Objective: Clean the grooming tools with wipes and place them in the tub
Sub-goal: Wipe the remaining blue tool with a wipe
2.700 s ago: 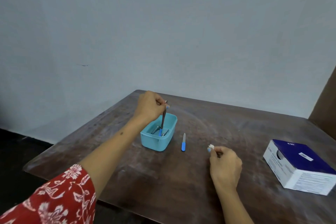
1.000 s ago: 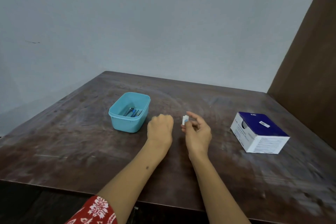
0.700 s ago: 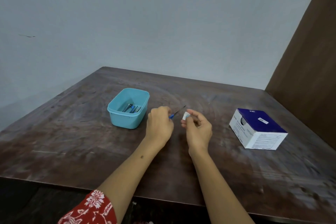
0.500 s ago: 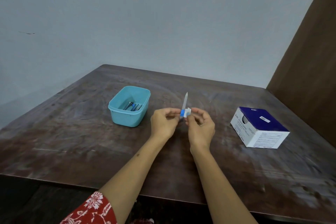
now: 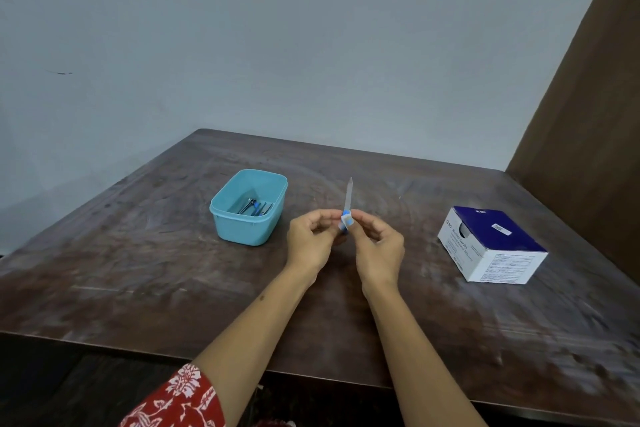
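While the left hand (image 5: pixel 309 242) pinches the slim metal file (image 5: pixel 348 196) upright, right hand (image 5: pixel 377 249) fingers clamp a white wipe (image 5: pixel 346 220) around its blue handle, right of the rounded plastic tub (image 5: pixel 247 229).

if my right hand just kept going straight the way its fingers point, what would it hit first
Probably the left hand: the right hand points leftward, pinching a small white wipe round the upright blue-handled nail file between them. Depth is unclear.

Both forearms reaching forward side by side, left hand (image 5: pixel 310 242) and right hand (image 5: pixel 377 246) meeting fingertip to fingertip, fingers curling, each grip pinching something small between thumb and forefinger, left sleeve (image 5: pixel 180 399) showing
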Demonstrator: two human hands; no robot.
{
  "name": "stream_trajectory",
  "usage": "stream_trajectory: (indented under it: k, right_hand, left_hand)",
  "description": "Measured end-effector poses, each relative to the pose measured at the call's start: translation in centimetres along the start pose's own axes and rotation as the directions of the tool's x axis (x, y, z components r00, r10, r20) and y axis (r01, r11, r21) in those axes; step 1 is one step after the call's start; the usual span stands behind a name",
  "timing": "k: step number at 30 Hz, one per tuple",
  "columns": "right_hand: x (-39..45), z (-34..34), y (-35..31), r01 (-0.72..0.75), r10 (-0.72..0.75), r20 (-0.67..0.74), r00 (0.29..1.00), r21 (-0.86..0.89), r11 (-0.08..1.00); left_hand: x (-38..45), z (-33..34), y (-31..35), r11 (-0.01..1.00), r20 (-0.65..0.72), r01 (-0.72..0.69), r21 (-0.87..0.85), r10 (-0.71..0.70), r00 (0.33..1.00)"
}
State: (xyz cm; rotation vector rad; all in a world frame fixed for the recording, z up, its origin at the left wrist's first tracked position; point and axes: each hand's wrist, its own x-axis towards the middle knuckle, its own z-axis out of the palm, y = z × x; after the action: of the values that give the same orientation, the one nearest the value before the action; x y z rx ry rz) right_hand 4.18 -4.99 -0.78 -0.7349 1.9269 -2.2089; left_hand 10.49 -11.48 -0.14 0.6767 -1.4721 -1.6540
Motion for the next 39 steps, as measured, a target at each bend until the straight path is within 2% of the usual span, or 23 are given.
stream_trajectory:
  k: [4,7,15,21,24,27,30,34,39]
  right_hand:
    - [0.09,-0.02,-0.04,0.032,-0.037,-0.084,0.996,-0.055,0.998]
    - [0.12,-0.27,-0.26,0.079,-0.095,-0.152,0.984,-0.105,0.991]
    - [-0.03,0.07,-0.33,0.060,-0.061,-0.026,0.998,-0.055,0.997]
    - [0.00,-0.20,-0.28,0.051,-0.052,-0.003,0.999,-0.154,0.987]
    - [0.08,-0.08,0.08,0.069,-0.071,-0.004,0.997,-0.205,0.976]
    - [0.12,0.11,0.23,0.082,-0.071,0.048,0.996,-0.295,0.952]
    - [0.15,0.07,0.24,0.116,-0.101,0.061,0.993,-0.379,0.918]
    - [0.10,0.09,0.36,0.200,-0.162,0.118,0.980,-0.577,0.792]
    - [-0.22,0.28,-0.03,0.252,-0.188,0.168,0.968,-0.676,0.693]
  left_hand:
    - [-0.17,0.12,0.13,0.999,0.043,0.009,-0.037,-0.008,0.999]
    - [-0.13,0.12,0.06,0.998,0.024,0.011,-0.062,-0.009,1.000]
    - [0.02,0.06,0.00,0.996,0.013,-0.006,-0.091,0.007,1.000]
    - [-0.13,0.05,0.15,0.999,0.083,-0.023,-0.029,0.025,0.996]
    - [-0.11,0.06,0.07,0.999,0.069,-0.038,0.002,0.037,0.997]
    - [-0.06,0.08,0.02,0.997,0.037,-0.068,0.024,0.067,0.997]
    - [0.06,0.14,-0.03,0.999,0.008,-0.038,0.001,0.038,0.999]
    - [0.50,0.11,-0.21,0.997,-0.033,-0.082,0.003,0.082,0.996]
    - [0.80,-0.06,-0.08,0.992,-0.055,-0.121,-0.028,0.119,0.991]
